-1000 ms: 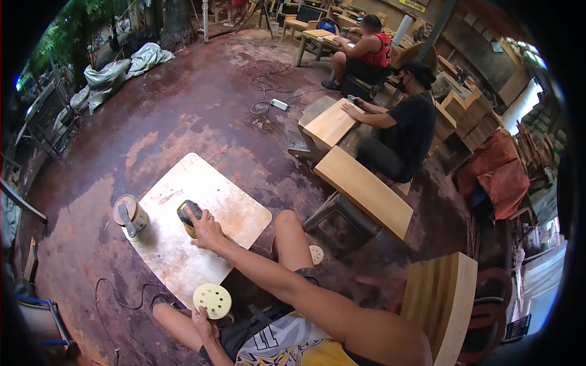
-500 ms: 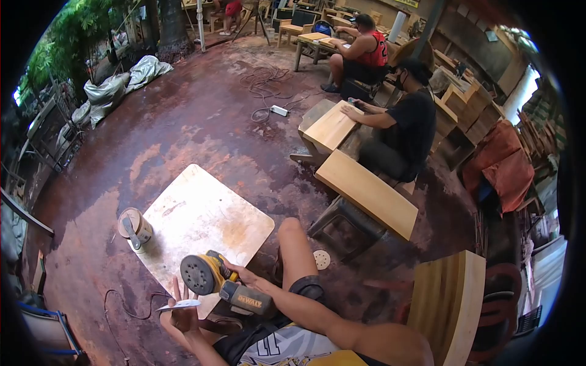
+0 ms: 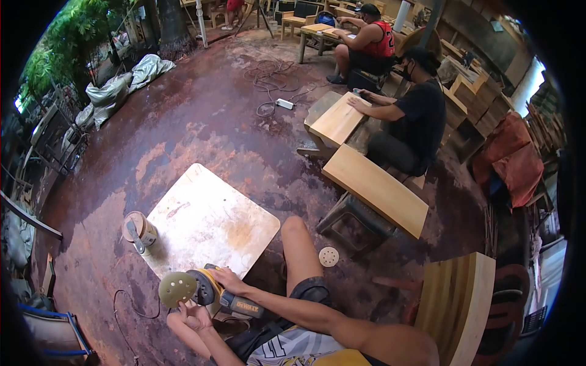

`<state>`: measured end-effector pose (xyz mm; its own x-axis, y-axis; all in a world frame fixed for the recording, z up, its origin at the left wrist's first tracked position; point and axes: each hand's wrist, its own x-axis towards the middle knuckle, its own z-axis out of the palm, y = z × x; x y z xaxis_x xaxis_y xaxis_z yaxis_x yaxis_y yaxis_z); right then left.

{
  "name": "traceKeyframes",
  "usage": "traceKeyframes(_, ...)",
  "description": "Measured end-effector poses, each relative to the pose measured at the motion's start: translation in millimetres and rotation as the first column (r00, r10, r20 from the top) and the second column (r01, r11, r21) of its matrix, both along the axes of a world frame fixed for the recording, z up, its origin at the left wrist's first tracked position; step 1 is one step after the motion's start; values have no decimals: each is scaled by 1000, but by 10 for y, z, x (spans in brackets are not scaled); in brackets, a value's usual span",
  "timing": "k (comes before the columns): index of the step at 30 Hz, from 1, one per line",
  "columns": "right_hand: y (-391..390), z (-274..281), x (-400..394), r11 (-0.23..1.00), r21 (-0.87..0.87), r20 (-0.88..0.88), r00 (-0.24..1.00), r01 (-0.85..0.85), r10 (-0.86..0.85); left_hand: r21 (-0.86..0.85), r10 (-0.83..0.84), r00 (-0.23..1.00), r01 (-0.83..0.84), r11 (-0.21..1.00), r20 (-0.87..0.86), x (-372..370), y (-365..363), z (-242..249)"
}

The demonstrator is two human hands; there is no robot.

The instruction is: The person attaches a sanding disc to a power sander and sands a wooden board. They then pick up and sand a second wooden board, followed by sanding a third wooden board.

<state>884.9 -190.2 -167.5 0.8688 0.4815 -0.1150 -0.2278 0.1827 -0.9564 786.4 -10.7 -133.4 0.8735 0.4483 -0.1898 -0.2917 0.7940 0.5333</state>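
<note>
My right hand grips a yellow and black cordless sander, its round black pad facing left. Just left of the pad, my left hand holds a round olive-green sanding disc with holes by its lower edge. The disc overlaps part of the pad; whether they touch I cannot tell. Both hands are over the near edge of a low whitish table. A can with a grey-handled tool across its top stands at the table's left corner.
A pale perforated disc lies on the floor beside my knee. To the right, a board rests on a black stool. A person in black works at another board; a person in red sits farther back. Thick wood stands at lower right.
The disc in my left hand has turned from edge-on to showing its green face and moved up beside the sander pad. The sander has turned and shifted slightly down.
</note>
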Motion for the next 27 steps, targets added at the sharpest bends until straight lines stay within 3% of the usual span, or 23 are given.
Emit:
traceKeyframes(2, 28, 225, -43, 936, -348, -10, 998, -58, 58, -13, -18, 1000, 19, 1000, 23, 65, 5, 84)
traceKeyframes(4, 209, -29, -9, 939, -342, 70, 996, -26, 53, 49, -5, 1000, 5, 999, 9, 152, 36, 139)
traceKeyframes(6, 243, -38, -50, 963, -157, 153, 968, 221, -197, 91, -3, 1000, 5, 996, -15, 187, -17, 174)
traceKeyframes(7, 195, 98, -81, 963, -165, 146, 971, 214, -191, 79, -47, 999, 47, 996, -4, 194, -12, 138)
traceKeyframes(9, 55, 478, -79, 969, -115, 295, 939, 220, -178, 54, -197, 976, 192, 980, 96, 209, -37, 136)
traceKeyframes(10, 67, 401, -41, 969, -81, 327, 925, 231, -193, 37, -173, 985, 173, 984, -4, 219, -103, 155)
traceKeyframes(11, 74, 342, -16, 963, -43, 284, 927, 267, -244, 32, -193, 981, 194, 981, -33, 256, -300, 447)
traceKeyframes(12, 56, 231, 33, 967, -36, 256, 937, 254, -237, 46, -157, 986, 160, 986, -65, 227, -191, 148)
traceKeyframes(13, 54, 83, 19, 969, -77, 139, 965, 235, -223, 222, -154, 988, 152, 963, -8, 149, -117, -184)
traceKeyframes(14, 84, 27, -4, 952, -28, 91, 949, 306, -302, -11, -97, 987, 96, 995, -131, 216, -287, 126)
traceKeyframes(15, -110, 190, 56, 996, -19, 122, 989, 87, -84, 203, -88, 985, 117, 972, -149, 221, -337, 88)
traceKeyframes(16, -128, 336, 73, 992, -59, 87, 990, 116, -110, 256, -122, 991, 131, 958, -53, 225, -310, -94)
traceKeyframes(17, -155, 473, 65, 994, -75, -135, 987, 73, -83, 185, -24, 991, 48, 982, -128, 326, -531, 436)
traceKeyframes(18, -117, 388, 64, 985, 81, -126, 981, 156, -145, 97, 11, 981, 8, 995, -195, 380, -540, 452)
traceKeyframes(20, -187, 719, 15, 960, 227, -158, 979, 163, -128, 147, 59, 969, -24, 989, -240, 408, -656, 640)
traceKeyframes(24, -303, 611, -64, 978, 183, -140, 988, 96, -70, 110, 69, 960, -40, 993, -272, 384, -641, 620)
traceKeyframes(27, -268, 567, -84, 988, 11, 113, 981, 157, -157, 264, 193, 934, -113, 958, -301, 433, -583, 498)
